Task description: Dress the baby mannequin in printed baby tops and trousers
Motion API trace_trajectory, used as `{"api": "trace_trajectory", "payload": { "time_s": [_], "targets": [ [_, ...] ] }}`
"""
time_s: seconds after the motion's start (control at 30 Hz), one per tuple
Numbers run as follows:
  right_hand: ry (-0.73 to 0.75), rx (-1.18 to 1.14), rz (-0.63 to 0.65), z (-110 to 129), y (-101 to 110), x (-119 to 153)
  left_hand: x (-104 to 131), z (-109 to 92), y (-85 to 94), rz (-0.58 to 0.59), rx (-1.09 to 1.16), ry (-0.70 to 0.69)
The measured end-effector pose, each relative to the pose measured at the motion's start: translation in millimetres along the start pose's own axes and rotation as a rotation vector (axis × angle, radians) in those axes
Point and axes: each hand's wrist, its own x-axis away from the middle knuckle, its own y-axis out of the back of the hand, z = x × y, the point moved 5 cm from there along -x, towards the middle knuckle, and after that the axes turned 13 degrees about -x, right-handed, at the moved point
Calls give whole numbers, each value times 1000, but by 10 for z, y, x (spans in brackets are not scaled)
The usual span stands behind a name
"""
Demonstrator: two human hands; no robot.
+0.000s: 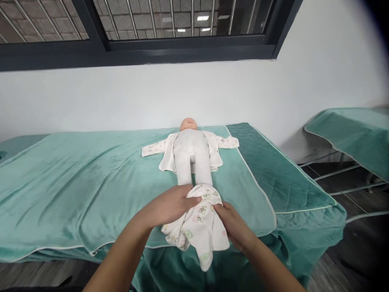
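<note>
A baby doll (191, 146) lies on its back on the green bed, its head toward the wall and its legs toward me. Its arms are in a white printed jacket (166, 160), spread open beneath the white body. Around the lower legs sit white baby pants (202, 219) with small green and pink prints, the loose part hanging toward the bed's front edge. My left hand (179, 202) is closed on the pants' left side, thumb on top. On their right side my right hand (231, 223) pinches the fabric. The doll's feet are hidden in the cloth.
A light green blanket (75, 182) covers most of the bed, over a darker quilted cover (273, 174) at the right. The white wall (136, 97) and a dark-framed window (191, 50) stand behind. Another green-covered bed (358, 134) with metal rails is at the right.
</note>
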Motion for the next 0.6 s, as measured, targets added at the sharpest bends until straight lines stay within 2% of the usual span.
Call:
{"api": "trace_trajectory", "payload": {
  "time_s": [0.13,0.3,0.6],
  "targets": [
    [21,33,4,38,-27,34,70,-76,35,-66,-22,10],
    [36,-48,-31,39,-21,60,120,-53,22,-200,-27,47],
    [212,6,-128,47,57,-36,63,-82,-86,-181,43,58]
  ]
}}
